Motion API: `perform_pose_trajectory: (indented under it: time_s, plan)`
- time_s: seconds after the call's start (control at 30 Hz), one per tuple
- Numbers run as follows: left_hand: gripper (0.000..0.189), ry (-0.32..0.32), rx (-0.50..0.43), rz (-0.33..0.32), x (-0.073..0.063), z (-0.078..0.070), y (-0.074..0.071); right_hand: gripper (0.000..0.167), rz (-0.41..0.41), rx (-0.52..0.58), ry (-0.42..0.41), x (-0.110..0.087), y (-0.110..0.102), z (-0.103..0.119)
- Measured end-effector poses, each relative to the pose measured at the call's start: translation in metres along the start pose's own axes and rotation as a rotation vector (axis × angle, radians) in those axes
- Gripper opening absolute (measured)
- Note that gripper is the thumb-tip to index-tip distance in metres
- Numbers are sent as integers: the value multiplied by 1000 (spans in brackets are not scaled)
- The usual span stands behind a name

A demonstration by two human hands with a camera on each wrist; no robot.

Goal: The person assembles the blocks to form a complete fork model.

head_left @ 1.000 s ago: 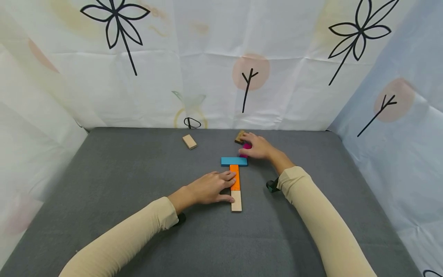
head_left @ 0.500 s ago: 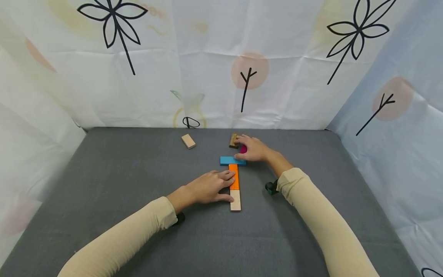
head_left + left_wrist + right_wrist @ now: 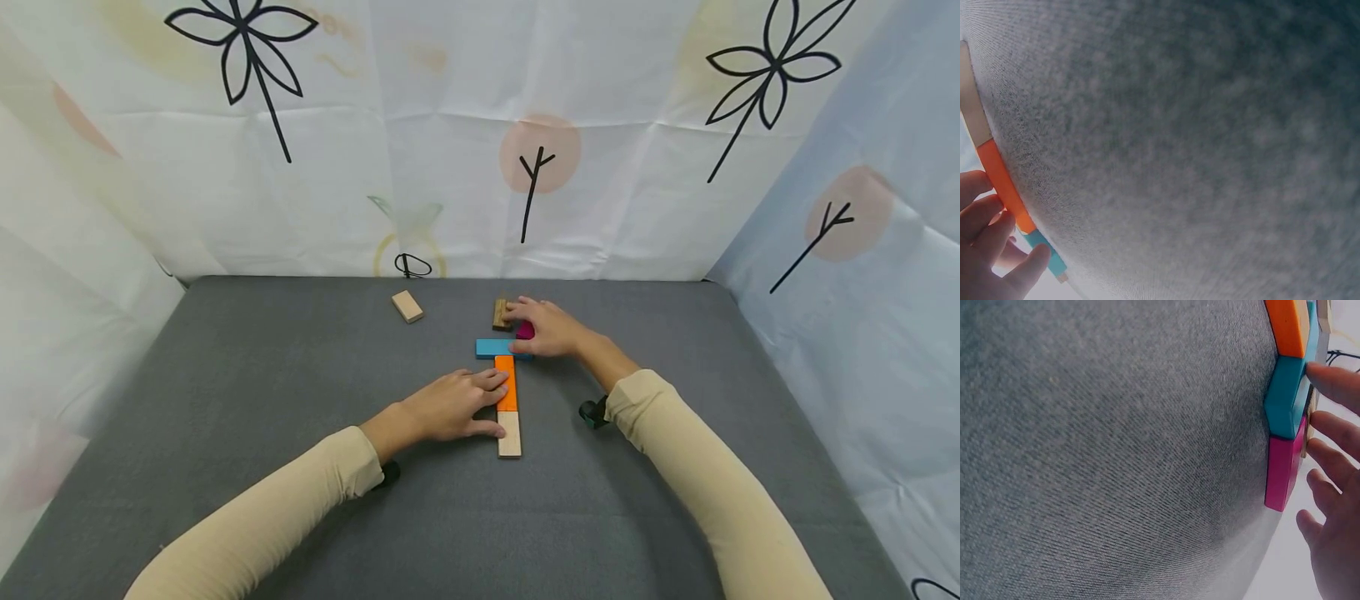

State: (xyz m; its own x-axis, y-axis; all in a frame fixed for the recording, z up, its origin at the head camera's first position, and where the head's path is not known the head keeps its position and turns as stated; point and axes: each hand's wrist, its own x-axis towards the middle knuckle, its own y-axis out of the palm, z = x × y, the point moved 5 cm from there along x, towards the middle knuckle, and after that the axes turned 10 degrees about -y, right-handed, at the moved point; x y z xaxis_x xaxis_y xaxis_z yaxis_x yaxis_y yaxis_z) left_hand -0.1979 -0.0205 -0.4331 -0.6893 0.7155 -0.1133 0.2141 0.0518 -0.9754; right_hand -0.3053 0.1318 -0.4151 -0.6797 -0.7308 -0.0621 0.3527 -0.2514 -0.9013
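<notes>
My left hand (image 3: 453, 408) lies flat with its fingertips against the left edge of an orange block (image 3: 506, 363) and its thumb at a light wooden block (image 3: 510, 442). These two blocks line up end to end, and a blue block (image 3: 491, 349) crosses the orange one's far end. Behind the blue block, my right hand (image 3: 551, 328) reaches over a magenta block (image 3: 526, 332), partly hidden. Its fingertips touch a brown wooden block (image 3: 499, 315), while its thumb rests on the blue block. In the right wrist view, the magenta block (image 3: 1282, 472) sits beside the blue one (image 3: 1285, 397).
Another light wooden block (image 3: 407, 307) lies at the back of the grey table (image 3: 262, 375), left of the others. A white printed cloth (image 3: 450, 125) hangs behind the table, with more cloth on both sides.
My right hand has brought the brown block leftward and nearer to the blue block, turning it straighter. The right thumb has come onto the blue block. My left hand has stayed put.
</notes>
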Motion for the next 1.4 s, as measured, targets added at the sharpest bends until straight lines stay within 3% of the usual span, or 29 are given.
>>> perform_pose_trajectory:
  time_s: [0.53,1.0,1.4]
  plan:
    - [71,5,-14,-14,-1,0,0,41,-39,-81,-116,-4,3,12]
    - [72,7,-9,-8,-1,1,0,35,-85,-157,-150,-5,3,12]
    - [72,24,0,-25,-1,0,0,35,-93,-142,-148,-8,3,15]
